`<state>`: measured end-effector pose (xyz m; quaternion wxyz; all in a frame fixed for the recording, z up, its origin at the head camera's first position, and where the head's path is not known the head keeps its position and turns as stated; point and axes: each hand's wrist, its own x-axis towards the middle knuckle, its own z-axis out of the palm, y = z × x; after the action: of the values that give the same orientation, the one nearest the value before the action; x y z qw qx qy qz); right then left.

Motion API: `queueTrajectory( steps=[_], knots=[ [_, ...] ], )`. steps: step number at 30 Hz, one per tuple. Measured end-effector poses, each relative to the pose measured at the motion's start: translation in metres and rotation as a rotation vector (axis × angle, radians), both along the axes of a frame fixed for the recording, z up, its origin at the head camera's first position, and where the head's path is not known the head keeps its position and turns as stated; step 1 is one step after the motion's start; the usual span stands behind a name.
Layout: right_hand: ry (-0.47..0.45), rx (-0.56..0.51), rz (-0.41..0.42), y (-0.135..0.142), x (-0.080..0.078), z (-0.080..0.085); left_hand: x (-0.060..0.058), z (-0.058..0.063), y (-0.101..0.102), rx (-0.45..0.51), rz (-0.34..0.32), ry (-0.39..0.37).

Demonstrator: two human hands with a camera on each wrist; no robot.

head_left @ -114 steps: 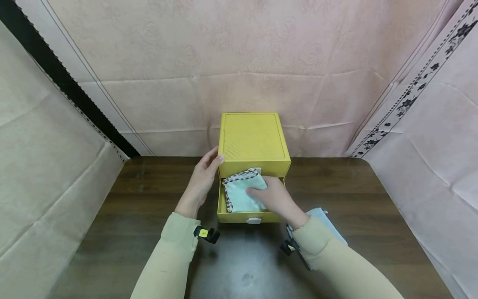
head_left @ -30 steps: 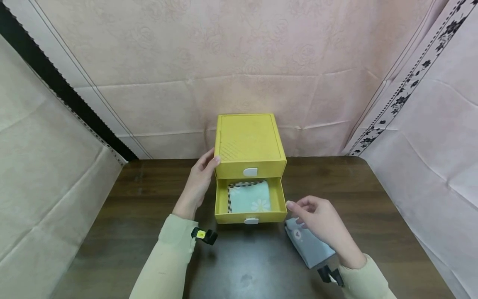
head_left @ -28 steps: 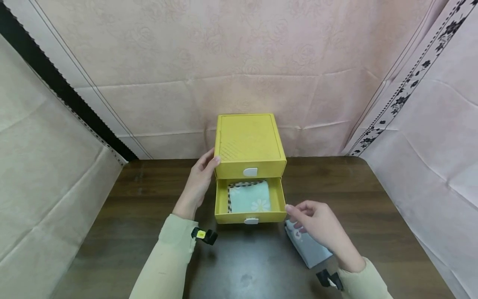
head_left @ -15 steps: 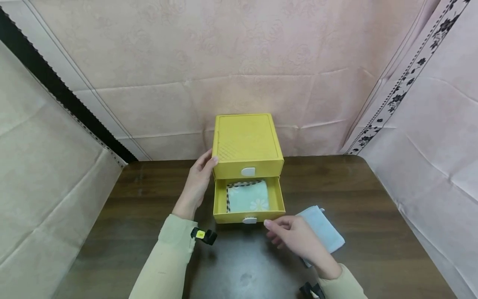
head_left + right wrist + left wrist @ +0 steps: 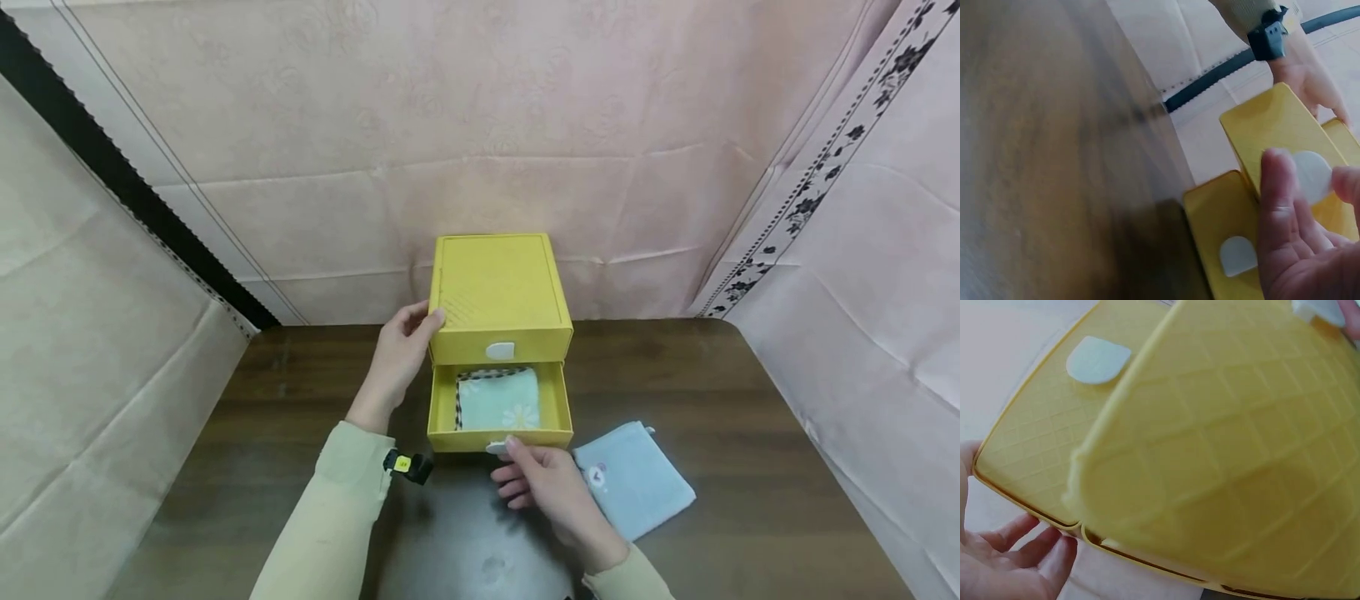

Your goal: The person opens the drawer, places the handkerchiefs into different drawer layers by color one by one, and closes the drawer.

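A small yellow drawer box (image 5: 495, 283) stands at the back of the table, its lower drawer (image 5: 558, 400) pulled out. Inside that drawer lies a folded mint-green cloth (image 5: 495, 400) with a checked edge and a pale flower. My left hand (image 5: 405, 342) rests against the box's left side, thumb at the upper front corner, fingers along the side. At the lower drawer's front, my right hand (image 5: 551, 492) has its thumb at the white handle (image 5: 1311, 178); in the right wrist view, thumb and a finger flank this handle, pinching it.
A folded light-blue cloth (image 5: 637, 479) with a small round emblem lies on the brown table (image 5: 300, 500), right of the drawer and beside my right wrist. The upper drawer, with its own white handle (image 5: 500, 351), is closed. Pale cloth walls (image 5: 360, 208) stand around the table.
My right hand has let go of the mint-green cloth, left it in the drawer, swung out to the right, then moved left to the drawer handle. My left hand stays at the box.
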<state>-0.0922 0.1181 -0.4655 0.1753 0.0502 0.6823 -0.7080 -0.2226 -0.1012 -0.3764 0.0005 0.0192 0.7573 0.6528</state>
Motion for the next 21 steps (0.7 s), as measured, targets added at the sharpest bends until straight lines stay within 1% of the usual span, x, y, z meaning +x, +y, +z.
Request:
queueTrajectory(
  steps=[4, 10, 15, 21],
  knots=[
    [-0.015, 0.011, -0.048, -0.002, 0.003, -0.003, 0.000, -0.002, 0.000, 0.005, -0.023, 0.016],
    [0.011, 0.021, -0.101, -0.004, 0.002, -0.004, -0.002, -0.005, 0.000, 0.012, -0.044, 0.003],
    [0.028, 0.025, -0.086, -0.005, -0.004, -0.006, -0.004, -0.006, -0.002, -0.003, -0.032, 0.009],
    [0.036, 0.014, -0.083, 0.001, -0.013, -0.004, -0.004, -0.006, -0.002, -0.006, -0.034, -0.005]
  ],
)
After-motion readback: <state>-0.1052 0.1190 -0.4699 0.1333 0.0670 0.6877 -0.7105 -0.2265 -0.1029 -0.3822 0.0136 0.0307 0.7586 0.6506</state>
